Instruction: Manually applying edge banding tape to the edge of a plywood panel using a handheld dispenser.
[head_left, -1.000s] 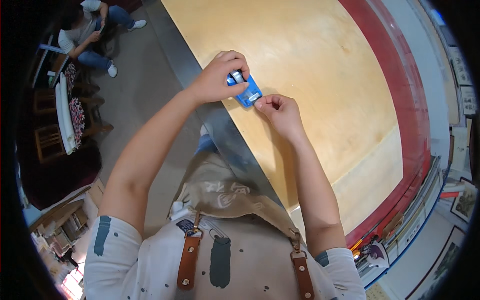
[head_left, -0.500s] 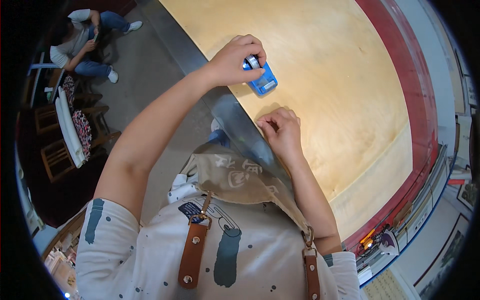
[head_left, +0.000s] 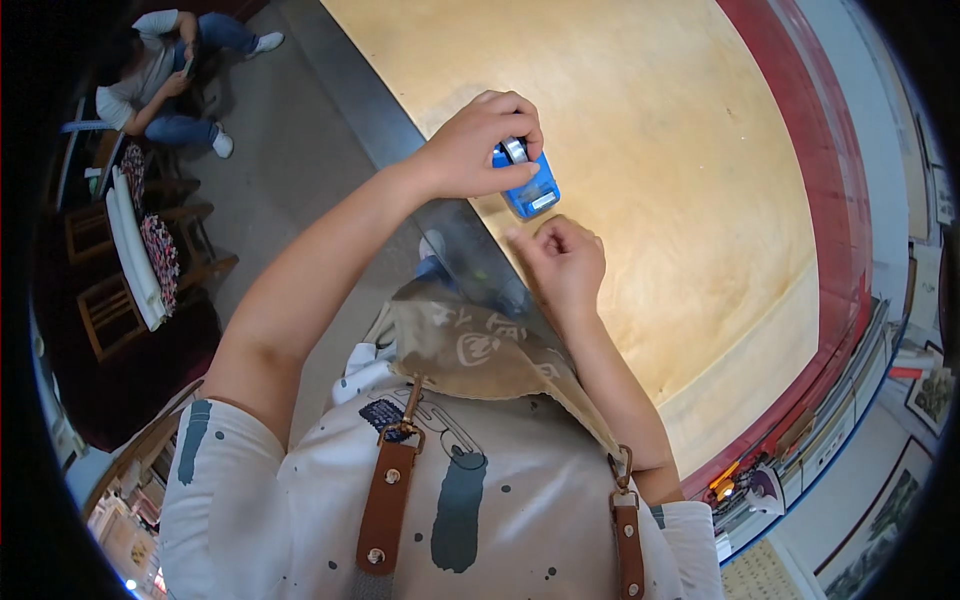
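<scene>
Your left hand [head_left: 484,143] clamps one blue plastic dispenser [head_left: 541,190] bearing one silvery roll [head_left: 515,149]; your right hand [head_left: 567,264] curls beside it, grip unclear.

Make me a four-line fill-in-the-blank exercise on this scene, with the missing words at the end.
1. The dispenser is held by the camera wearer's ____-side grip.
2. The dispenser's body is coloured ____.
3. The seated person wears shoes coloured ____.
4. The curved border along the right side of the tan tabletop is coloured ____.

Missing words: left; blue; white; red.
</scene>
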